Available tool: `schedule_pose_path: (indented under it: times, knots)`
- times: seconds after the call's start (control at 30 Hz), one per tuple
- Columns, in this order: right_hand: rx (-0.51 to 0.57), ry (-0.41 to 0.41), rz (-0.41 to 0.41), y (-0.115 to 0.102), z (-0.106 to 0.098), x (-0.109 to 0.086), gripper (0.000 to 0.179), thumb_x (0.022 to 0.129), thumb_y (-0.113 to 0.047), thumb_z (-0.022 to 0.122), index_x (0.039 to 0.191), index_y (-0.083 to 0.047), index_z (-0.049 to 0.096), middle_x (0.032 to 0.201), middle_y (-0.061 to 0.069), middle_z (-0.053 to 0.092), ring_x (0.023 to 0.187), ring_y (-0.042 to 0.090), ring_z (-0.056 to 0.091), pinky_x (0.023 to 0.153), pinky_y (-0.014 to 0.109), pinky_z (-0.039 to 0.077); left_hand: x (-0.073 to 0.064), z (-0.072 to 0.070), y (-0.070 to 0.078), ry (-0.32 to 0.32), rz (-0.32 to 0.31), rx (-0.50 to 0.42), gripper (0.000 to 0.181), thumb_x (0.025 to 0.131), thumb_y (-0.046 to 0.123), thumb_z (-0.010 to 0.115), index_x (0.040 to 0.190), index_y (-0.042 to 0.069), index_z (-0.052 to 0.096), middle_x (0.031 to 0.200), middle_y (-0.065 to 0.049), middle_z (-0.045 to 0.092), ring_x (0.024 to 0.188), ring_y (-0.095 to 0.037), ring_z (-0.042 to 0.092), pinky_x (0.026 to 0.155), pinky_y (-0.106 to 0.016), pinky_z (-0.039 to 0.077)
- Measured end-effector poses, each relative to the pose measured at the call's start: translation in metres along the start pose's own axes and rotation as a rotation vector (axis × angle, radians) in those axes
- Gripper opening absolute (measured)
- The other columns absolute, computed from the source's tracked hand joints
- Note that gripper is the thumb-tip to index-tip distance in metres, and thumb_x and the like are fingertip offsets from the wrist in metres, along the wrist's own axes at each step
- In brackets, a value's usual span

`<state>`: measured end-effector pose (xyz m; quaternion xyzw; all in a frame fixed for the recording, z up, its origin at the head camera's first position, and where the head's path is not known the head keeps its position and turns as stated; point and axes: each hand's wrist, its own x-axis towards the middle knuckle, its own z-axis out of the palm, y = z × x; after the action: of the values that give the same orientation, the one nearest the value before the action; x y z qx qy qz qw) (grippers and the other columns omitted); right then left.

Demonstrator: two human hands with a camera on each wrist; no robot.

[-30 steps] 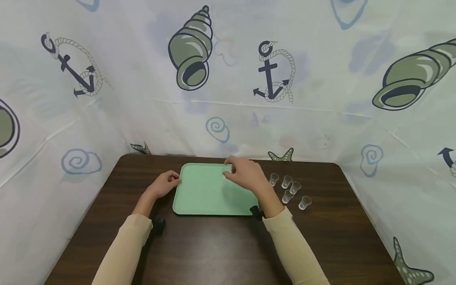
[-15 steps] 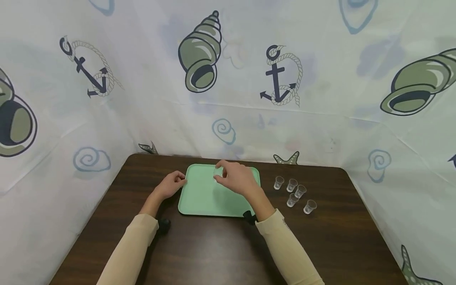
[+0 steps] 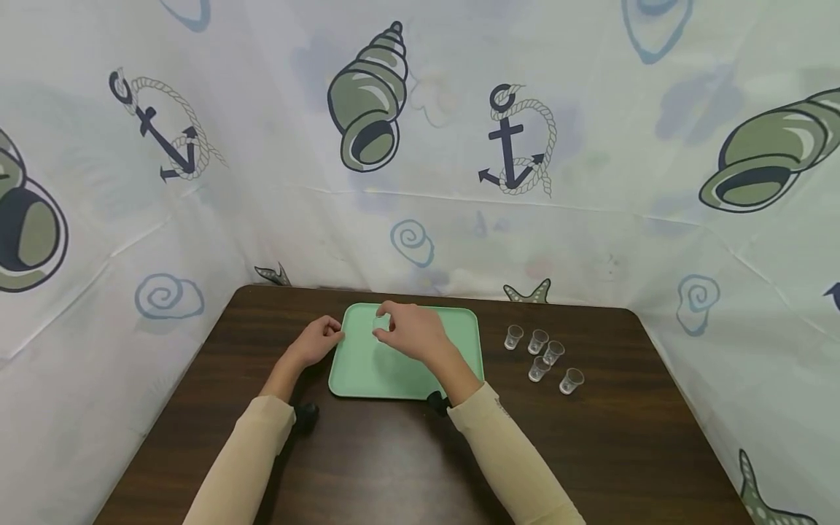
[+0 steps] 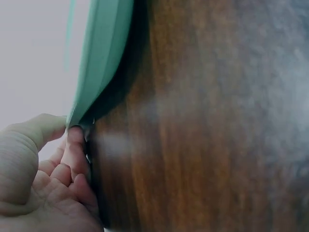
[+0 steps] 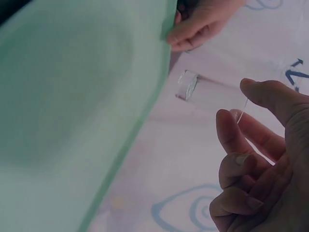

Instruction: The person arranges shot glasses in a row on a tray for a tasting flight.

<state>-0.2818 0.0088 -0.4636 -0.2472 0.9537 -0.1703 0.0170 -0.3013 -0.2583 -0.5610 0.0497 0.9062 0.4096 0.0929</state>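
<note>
My right hand (image 3: 416, 334) pinches a clear shot glass (image 3: 381, 321) above the left back part of a light green tray (image 3: 400, 375). In the right wrist view, thumb and fingers hold this glass (image 5: 187, 86) near its rim, with its thick base pointing away from the palm. My left hand (image 3: 312, 343) is at the tray's left edge. The left wrist view has its thumb and index finger (image 4: 75, 136) pinching the corner of the tray (image 4: 104, 50) between them. Whether the glass touches the tray is hard to tell.
To the right of the tray, several clear shot glasses (image 3: 539, 369) stand in a loose cluster on the dark wooden table (image 3: 407, 459). A white cloth (image 3: 446, 240) printed with shells and anchors hangs around the table's back and sides.
My right hand has moved left across the tray with the shot glass. The left hand keeps its hold on the tray's edge. The head view shifted slightly at first.
</note>
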Motion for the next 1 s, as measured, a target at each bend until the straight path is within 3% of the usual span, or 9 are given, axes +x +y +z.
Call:
schedule_pose_path:
  times: [0.3, 1.0]
  knots:
    - [0.025, -0.033, 0.073, -0.003, 0.024, 0.007, 0.039, 0.104, -0.048, 0.070, 0.138, -0.029, 0.069, 0.101, -0.010, 0.075, 0.070, 0.006, 0.062, 0.056, 0.028, 0.048, 0.001, 0.003, 0.005, -0.004, 0.005, -0.010, 0.030, 0.114, 0.019, 0.054, 0.129, -0.006, 0.056, 0.104, -0.016, 0.060, 0.088, -0.025, 0.056, 0.081, -0.038, 0.048]
    - [0.116, -0.079, 0.111, -0.011, 0.052, 0.019, 0.041, 0.105, -0.047, 0.069, 0.143, -0.030, 0.065, 0.101, -0.010, 0.074, 0.065, 0.008, 0.061, 0.055, 0.030, 0.048, 0.003, 0.003, 0.000, -0.017, -0.017, -0.022, 0.035, 0.115, 0.022, 0.051, 0.136, -0.006, 0.053, 0.104, -0.016, 0.059, 0.087, -0.025, 0.057, 0.081, -0.039, 0.047]
